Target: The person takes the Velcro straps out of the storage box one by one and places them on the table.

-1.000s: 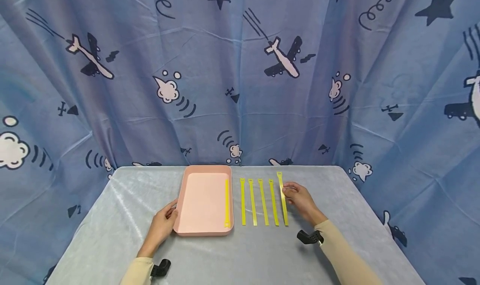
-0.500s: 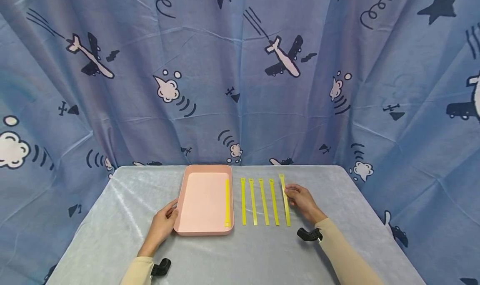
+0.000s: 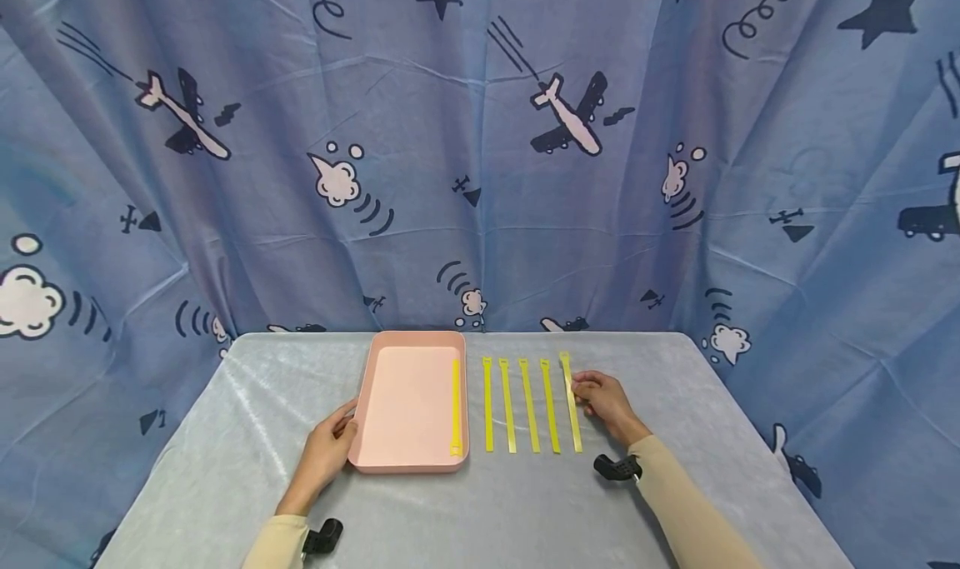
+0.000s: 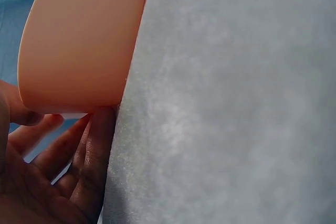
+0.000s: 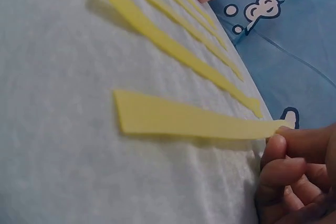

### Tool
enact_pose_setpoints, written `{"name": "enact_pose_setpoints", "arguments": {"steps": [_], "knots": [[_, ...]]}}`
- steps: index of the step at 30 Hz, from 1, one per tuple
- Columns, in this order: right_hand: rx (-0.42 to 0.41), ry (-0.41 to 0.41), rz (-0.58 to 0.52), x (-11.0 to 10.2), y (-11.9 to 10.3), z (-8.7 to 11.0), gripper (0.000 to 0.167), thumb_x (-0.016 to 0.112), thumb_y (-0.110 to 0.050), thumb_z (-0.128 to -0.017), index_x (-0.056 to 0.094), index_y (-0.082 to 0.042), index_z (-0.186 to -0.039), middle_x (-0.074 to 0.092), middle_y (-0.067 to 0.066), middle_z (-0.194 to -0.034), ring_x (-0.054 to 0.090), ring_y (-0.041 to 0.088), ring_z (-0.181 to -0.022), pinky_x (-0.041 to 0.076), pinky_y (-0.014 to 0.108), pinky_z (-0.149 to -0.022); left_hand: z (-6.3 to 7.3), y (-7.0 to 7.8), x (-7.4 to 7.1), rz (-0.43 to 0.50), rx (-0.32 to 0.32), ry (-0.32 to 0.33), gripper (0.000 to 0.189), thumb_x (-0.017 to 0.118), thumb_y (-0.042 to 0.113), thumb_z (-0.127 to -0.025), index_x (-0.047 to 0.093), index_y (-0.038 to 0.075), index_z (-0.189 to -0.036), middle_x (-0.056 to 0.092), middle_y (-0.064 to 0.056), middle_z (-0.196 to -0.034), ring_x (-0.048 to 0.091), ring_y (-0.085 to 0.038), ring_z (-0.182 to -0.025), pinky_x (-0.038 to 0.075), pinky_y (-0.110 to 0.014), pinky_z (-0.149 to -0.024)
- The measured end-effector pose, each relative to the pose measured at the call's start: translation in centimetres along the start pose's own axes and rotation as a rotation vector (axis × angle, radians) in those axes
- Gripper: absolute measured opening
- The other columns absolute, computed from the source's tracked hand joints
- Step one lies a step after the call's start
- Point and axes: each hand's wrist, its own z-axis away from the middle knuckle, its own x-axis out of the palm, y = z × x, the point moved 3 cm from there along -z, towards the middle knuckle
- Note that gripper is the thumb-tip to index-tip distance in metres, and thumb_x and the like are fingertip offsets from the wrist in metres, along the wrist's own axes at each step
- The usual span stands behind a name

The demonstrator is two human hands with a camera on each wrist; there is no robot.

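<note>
On the left of the table a pink tray [image 3: 408, 402] holds one yellow cable tie [image 3: 456, 411] along its right side. My left hand [image 3: 324, 451] is at the tray's left edge, its extended fingers touching the outer wall, as the left wrist view shows. With thumb and index finger, my right hand [image 3: 606, 401] pinches another flat yellow cable tie [image 5: 194, 119] near its slotted head end. This tie stands rightmost beside a row of several matching ties [image 3: 528, 405], all pointing away from me with their wider heads at the far end.
Grey-white cloth [image 3: 525, 511] covers the table, whose far edge meets a blue printed curtain [image 3: 420, 136]. Black wrist cameras [image 3: 617, 471] sit on both wrists, low over the cloth.
The pinched tie has come slightly nearer to me and a little to the right, its head now closer to level with the row. The left hand and tray stay put.
</note>
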Motion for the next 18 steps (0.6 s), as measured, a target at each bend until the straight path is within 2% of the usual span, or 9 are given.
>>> {"name": "enact_pose_setpoints", "arguments": {"steps": [11,18], "knots": [[0.013,0.048,0.051,0.20,0.03,-0.05,0.027,0.064,-0.011,-0.094,0.058,-0.001,-0.118,0.067,0.002,-0.087,0.058,0.010,-0.068,0.045,0.023,-0.053,-0.18,-0.24,0.07,0.006,-0.001,0.004,0.042,0.051,0.017,-0.101,0.053,0.012,-0.143,0.067,-0.022,-0.125,0.065,-0.030,-0.113,0.053,-0.032,-0.087],[0.006,0.052,0.049,0.16,0.07,0.08,0.029,0.063,-0.011,-0.095,0.057,0.000,-0.120,0.064,0.003,-0.089,0.059,0.011,-0.068,0.046,0.023,-0.053,-0.29,-0.35,0.16,0.002,0.000,0.004,0.043,0.051,0.017,-0.101,0.052,0.012,-0.143,0.066,-0.022,-0.126,0.065,-0.032,-0.115,0.053,-0.038,-0.091]]}}
